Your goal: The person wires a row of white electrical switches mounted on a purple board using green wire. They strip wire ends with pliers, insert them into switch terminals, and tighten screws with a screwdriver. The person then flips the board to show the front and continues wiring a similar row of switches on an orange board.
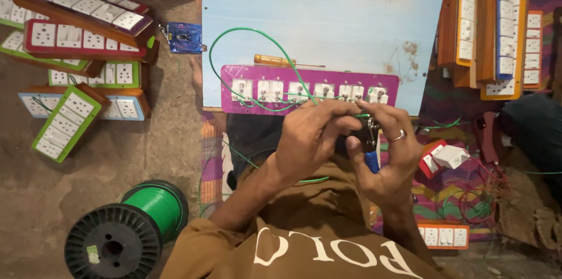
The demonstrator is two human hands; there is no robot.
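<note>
Across the pale blue tabletop (328, 4) lies a long purple switch panel (307, 88), back up, with its white switch bodies in a row and green wire (246, 36) looping over them; an orange-handled screwdriver (275, 60) rests just behind it. Both hands meet at the panel's near edge: the left hand (310, 138) pinches the green wire, its grip closed on it, while the right hand (386, 156) has its grip clamped on blue-handled pliers (370, 151). A slip of the pliers could, I judge, nick the wire or pinch a finger, since the fingers crowd together. No containers show; a spool of green wire (129, 229) sits on the floor.
</note>
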